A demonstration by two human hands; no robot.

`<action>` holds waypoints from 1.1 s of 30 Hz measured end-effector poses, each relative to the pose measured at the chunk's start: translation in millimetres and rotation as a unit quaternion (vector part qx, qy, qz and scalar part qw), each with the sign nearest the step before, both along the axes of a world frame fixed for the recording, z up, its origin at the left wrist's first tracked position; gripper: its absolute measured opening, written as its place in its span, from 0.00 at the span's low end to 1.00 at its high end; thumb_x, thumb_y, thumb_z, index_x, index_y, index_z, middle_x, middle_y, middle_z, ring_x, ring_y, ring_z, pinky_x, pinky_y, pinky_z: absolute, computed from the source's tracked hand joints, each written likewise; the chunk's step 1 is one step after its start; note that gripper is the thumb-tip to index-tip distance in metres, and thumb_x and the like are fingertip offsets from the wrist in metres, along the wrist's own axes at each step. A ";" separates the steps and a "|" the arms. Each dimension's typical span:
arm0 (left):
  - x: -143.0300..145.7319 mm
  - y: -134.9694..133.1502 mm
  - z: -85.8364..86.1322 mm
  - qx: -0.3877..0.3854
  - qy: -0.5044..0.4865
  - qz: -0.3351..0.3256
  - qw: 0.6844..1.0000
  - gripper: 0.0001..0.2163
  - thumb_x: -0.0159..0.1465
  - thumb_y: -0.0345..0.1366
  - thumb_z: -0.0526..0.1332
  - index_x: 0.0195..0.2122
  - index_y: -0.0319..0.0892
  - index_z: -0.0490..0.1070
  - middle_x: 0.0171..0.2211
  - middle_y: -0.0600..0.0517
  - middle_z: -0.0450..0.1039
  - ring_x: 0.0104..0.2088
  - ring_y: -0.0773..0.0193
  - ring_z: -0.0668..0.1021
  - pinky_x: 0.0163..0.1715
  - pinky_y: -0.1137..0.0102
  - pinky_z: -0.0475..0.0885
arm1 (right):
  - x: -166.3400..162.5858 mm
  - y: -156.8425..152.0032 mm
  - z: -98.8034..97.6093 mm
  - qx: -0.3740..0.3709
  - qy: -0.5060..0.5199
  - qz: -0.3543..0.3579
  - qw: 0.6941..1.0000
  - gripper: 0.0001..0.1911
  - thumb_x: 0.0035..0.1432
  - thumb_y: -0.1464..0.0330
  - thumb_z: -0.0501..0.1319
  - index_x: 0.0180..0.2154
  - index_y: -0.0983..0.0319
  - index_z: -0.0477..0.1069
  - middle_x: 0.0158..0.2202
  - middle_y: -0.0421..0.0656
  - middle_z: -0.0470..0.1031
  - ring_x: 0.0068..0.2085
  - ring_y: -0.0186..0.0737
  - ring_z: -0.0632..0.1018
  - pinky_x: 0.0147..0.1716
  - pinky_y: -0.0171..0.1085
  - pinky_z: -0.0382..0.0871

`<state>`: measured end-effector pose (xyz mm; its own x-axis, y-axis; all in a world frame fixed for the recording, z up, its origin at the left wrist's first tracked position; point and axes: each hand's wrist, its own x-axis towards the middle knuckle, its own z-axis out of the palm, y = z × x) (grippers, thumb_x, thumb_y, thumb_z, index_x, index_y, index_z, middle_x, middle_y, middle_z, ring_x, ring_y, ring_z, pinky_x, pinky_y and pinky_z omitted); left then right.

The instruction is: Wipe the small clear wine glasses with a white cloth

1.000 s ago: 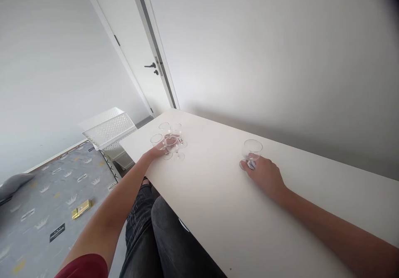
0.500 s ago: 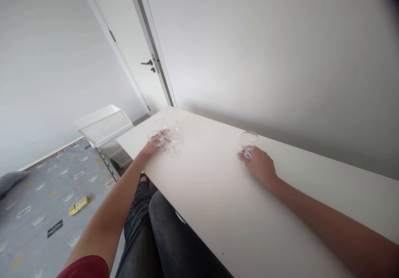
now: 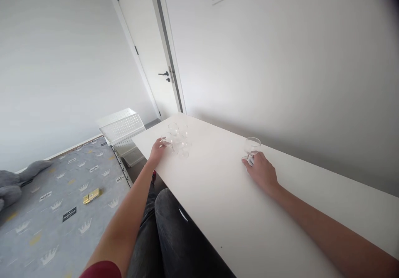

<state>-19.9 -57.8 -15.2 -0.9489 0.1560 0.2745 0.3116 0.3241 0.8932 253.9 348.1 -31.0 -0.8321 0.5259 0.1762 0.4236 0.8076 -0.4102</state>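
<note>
Clear stemmed glasses (image 3: 183, 143), several of them, stand close together near the far left end of the white table (image 3: 212, 178). My left hand (image 3: 158, 149) is at the near-left side of this group, fingers apart beside the bowl of the closest glass (image 3: 167, 139); whether the fingertips touch it is hard to see. Farther right, my right hand (image 3: 262, 172) is closed around the stem of another stemmed glass (image 3: 252, 145), its bowl upward and its foot at the tabletop. Something small and white (image 3: 250, 160) shows by that hand's fingers.
A wall (image 3: 280, 70) runs along the table's far side. Left of the table are white perforated baskets (image 3: 123, 128) and a grey crown-patterned mattress (image 3: 84, 224) with a golden packet (image 3: 92, 196) and a grey plush object (image 3: 31, 172). A door (image 3: 146, 41) stands behind.
My left hand has drawn back from among the grouped glasses to their near-left side, its fingers loosened. My right hand still grips its glass. The view has shifted slightly.
</note>
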 end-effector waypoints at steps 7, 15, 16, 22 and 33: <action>87.7 -2.2 -10.0 0.072 -0.024 0.156 0.985 0.08 0.64 0.44 0.54 0.37 0.47 0.66 0.46 0.45 0.73 0.51 0.51 0.76 0.53 0.52 0.76 | 1.3 -1.4 -3.3 0.037 0.011 0.002 0.999 0.25 0.71 0.54 0.50 0.57 0.66 0.60 0.55 0.55 0.70 0.39 0.46 0.79 0.29 0.40 0.63; 155.8 72.9 -21.8 0.127 -0.098 0.054 0.986 0.08 0.64 0.43 0.58 0.42 0.50 0.64 0.34 0.49 0.74 0.35 0.58 0.79 0.34 0.64 0.75 | 4.9 -3.7 5.6 0.031 0.015 -0.020 0.999 0.29 0.69 0.49 0.48 0.55 0.68 0.61 0.56 0.60 0.69 0.42 0.55 0.81 0.35 0.45 0.71; 158.5 79.9 -19.6 0.132 -0.103 0.054 0.984 0.09 0.64 0.43 0.58 0.43 0.50 0.63 0.34 0.49 0.75 0.34 0.58 0.79 0.32 0.64 0.74 | 7.7 -4.2 6.2 0.022 0.017 -0.026 0.999 0.31 0.69 0.48 0.48 0.56 0.68 0.61 0.56 0.61 0.69 0.42 0.55 0.81 0.35 0.46 0.72; 159.9 101.2 -6.9 0.127 -0.112 0.060 0.984 0.15 0.68 0.43 0.56 0.53 0.48 0.57 0.31 0.53 0.73 0.30 0.61 0.77 0.29 0.69 0.69 | 48.3 -11.2 -9.7 0.065 0.060 -0.005 0.996 0.40 0.65 0.47 0.50 0.65 0.71 0.56 0.55 0.62 0.69 0.44 0.59 0.81 0.44 0.54 0.75; 166.8 105.9 7.4 0.023 -0.114 0.006 0.993 0.43 0.64 0.37 0.63 0.76 0.43 0.39 0.33 0.53 0.81 0.34 0.58 0.81 0.37 0.67 0.70 | 70.5 -66.9 -4.2 -0.190 0.268 0.155 0.932 0.16 0.64 0.53 0.62 0.46 0.55 0.71 0.45 0.49 0.80 0.45 0.52 0.80 0.41 0.46 0.74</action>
